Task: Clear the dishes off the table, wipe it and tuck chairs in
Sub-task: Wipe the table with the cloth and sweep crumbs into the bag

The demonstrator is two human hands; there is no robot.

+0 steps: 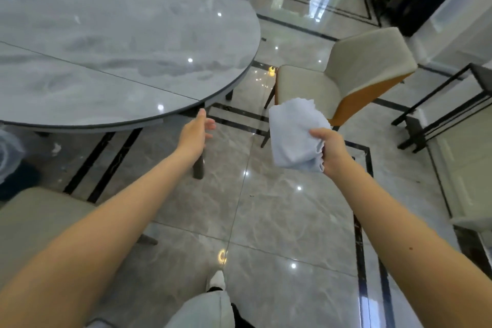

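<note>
Table (111, 42): lying bare of dishes at my left, ready for wiping.
Cloth (295, 136): bunched, being gripped by my right hand (330, 152).
Left hand (195, 132): reaching open-fingered toward the rim.
Chair (343, 74): standing apart, awaiting tucking.

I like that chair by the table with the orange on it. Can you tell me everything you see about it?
The chair has a cream padded seat and a curved cream backrest, with an orange shell wrapping its back and underside, and thin dark legs. It looks like fabric or leather. It stands upright on the shiny tiled floor, pulled out and apart from the table, its seat facing the table. Its seat is bare. The white cloth in the right hand hides its near corner.
</note>
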